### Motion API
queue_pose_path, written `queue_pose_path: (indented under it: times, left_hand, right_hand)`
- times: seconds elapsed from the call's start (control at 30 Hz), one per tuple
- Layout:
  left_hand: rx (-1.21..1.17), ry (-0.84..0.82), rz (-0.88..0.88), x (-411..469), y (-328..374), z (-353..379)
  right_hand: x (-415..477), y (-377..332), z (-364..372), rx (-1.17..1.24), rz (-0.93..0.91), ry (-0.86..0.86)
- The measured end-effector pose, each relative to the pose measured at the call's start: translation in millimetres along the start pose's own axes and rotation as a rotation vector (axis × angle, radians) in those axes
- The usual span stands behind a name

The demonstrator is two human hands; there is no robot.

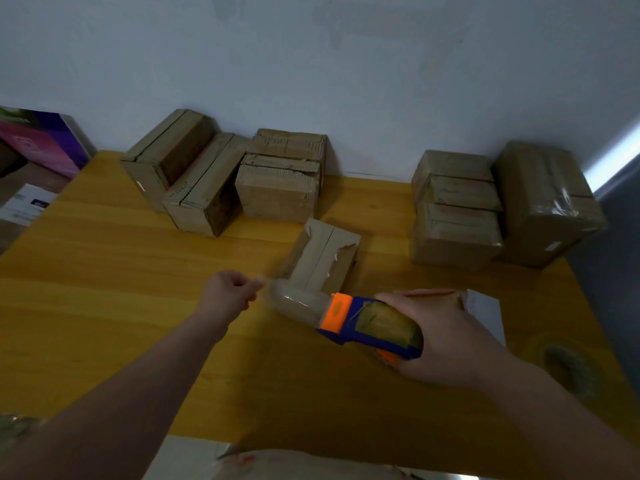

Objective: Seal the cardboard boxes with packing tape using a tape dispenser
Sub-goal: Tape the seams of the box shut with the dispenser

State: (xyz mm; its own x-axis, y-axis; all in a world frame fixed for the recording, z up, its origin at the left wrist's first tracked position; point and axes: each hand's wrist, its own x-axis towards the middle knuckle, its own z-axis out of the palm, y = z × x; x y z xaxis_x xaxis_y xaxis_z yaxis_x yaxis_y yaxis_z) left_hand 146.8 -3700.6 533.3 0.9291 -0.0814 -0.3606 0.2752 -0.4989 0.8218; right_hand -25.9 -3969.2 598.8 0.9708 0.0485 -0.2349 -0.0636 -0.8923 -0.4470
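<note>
My right hand (440, 337) grips a blue and orange tape dispenser (367, 323) low over the yellow table (104, 271). A strip of clear tape (298, 301) stretches from its mouth leftward to my left hand (230, 292), whose pinched fingers hold the tape's end. Just behind the tape lies a small cardboard box (323, 258) with a centre seam and a torn top, in the middle of the table.
Three unsealed boxes (221, 174) stand at the back left against the wall. Taped boxes (502, 206) sit at the back right. A roll of tape (564, 365) and a grey block (485, 313) lie by my right wrist. A purple carton (45, 143) stands off the table's left.
</note>
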Motion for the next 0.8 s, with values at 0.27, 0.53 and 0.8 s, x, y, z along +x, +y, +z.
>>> queue_pose_path:
  times: [0.27,0.53,0.8]
  left_hand:
    - [0.074,0.047,0.044,2.2,-4.6,6.3]
    - [0.114,0.043,0.042,10.2,-10.5,9.1]
    - [0.115,0.029,0.018,14.8,-15.6,16.4]
  right_hand:
    - [4.1,-4.2,11.8,-0.092,0.044,-0.004]
    - [11.6,-5.8,14.0,-0.161,0.052,-0.013]
    - [19.0,-2.7,16.0,-0.194,0.084,-0.074]
